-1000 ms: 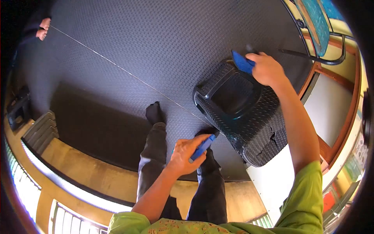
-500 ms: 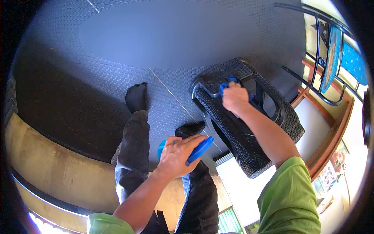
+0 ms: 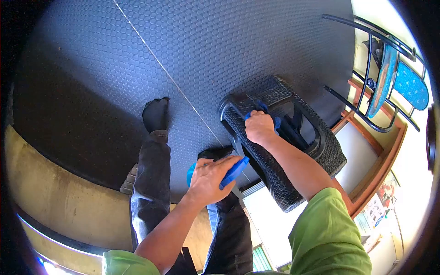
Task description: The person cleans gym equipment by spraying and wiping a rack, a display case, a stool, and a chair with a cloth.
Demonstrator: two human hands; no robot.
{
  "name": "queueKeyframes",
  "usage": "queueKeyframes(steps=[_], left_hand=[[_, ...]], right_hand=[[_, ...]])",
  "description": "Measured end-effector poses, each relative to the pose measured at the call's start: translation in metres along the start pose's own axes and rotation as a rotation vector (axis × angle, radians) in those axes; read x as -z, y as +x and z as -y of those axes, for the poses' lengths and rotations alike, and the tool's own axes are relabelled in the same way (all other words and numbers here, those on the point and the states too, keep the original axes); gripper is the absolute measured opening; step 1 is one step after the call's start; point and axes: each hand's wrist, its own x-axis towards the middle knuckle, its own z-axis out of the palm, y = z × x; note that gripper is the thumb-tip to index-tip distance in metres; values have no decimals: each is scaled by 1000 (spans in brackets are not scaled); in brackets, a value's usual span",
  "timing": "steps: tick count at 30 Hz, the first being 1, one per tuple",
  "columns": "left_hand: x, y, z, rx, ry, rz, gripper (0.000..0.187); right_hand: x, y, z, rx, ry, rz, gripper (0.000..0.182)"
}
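Note:
A black plastic chair point(image 3: 286, 176) with a woven texture and an open arm frame stands at right centre. My right hand point(image 3: 260, 127) is closed around a blue cloth point(image 3: 277, 122) and presses it onto the near end of the chair. In front of my legs, my left hand point(image 3: 208, 181) grips what looks like a spray bottle point(image 3: 235, 172), with a blue head and a teal part showing behind the fingers. Most of the bottle is hidden by the hand.
Dark studded flooring point(image 3: 197, 50) spreads ahead, with a pale seam across it. My feet in black socks point(image 3: 156, 114) rest on it. A metal-framed chair with a blue seat point(image 3: 384, 82) stands at the right, near a brown wooden frame point(image 3: 378, 169).
My right hand has moved left and down with the cloth across the chair. The left hand stays nearly in place with the bottle. The view has shifted slightly.

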Motion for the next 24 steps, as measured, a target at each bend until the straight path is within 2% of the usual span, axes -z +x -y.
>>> queueKeyframes(steps=[1, 4, 6, 8, 12, 13, 15, 16, 19, 20, 23, 24], left_hand=[[-1, 1, 1, -6, -8, -16, 60], [-3, 2, 3, -9, -1, -52, 58], [-3, 2, 2, 3, 6, -59, 58], [-4, 2, 3, -10, 15, -70, 57], [-9, 0, 4, -24, 17, -82, 57], [-8, 0, 4, -12, 35, -51, 58], [-10, -2, 6, -1, 40, -23, 58], [-12, -3, 6, 4, 43, -9, 58], [-12, -13, 5, -36, 54, -20, 57], [-12, -16, 5, -47, 54, -15, 57], [-16, -39, -5, -114, 102, -30, 55], [-16, -47, -13, -37, 138, 44, 54]], right_hand=[[-2, -8, -1, -6, -2, 0, 26], [-10, -42, -2, 234, -219, -60, 23], [9, -78, -7, 273, -116, -5, 22], [27, -120, -13, 269, -146, 66, 21], [78, -196, -21, 188, -145, 338, 19], [89, -210, -20, 185, -146, 341, 19], [97, -237, -19, 128, 66, 277, 19], [90, -252, -19, 171, 138, 17, 15], [79, -282, 3, 105, 515, -109, 12], [70, -290, 11, 93, 645, -127, 15], [21, -312, 42, 112, 905, -81, 39], [-6, -319, 51, 123, 982, -108, 46]])
